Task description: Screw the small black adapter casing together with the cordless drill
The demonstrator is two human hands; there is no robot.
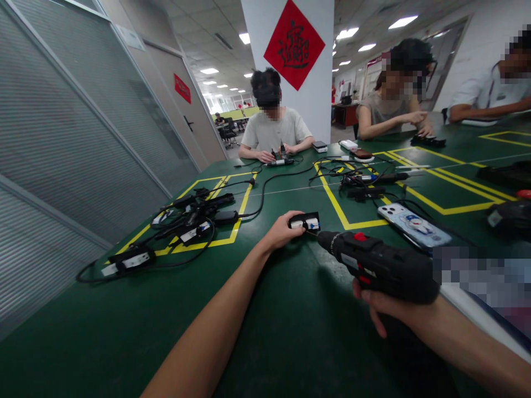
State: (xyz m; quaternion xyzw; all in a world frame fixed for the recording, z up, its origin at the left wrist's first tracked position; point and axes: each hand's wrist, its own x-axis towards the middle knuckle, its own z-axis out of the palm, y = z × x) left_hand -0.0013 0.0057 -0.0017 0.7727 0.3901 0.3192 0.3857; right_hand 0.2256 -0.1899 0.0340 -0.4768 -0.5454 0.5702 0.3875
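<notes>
My left hand [282, 231] grips a small black adapter with white labels [305, 221], holding it down on the green table [290, 331]. My right hand [384, 307] holds a black cordless screwdriver with a red switch [377, 264]. Its bit tip touches the adapter's right end. Both arms reach forward over the table.
A pile of black adapters and cables [191, 218] lies to the left inside yellow tape lines. A phone [412, 225] lies to the right, with more cables and tools [365, 185] behind it. Three people sit at the far side, their hands working on the table.
</notes>
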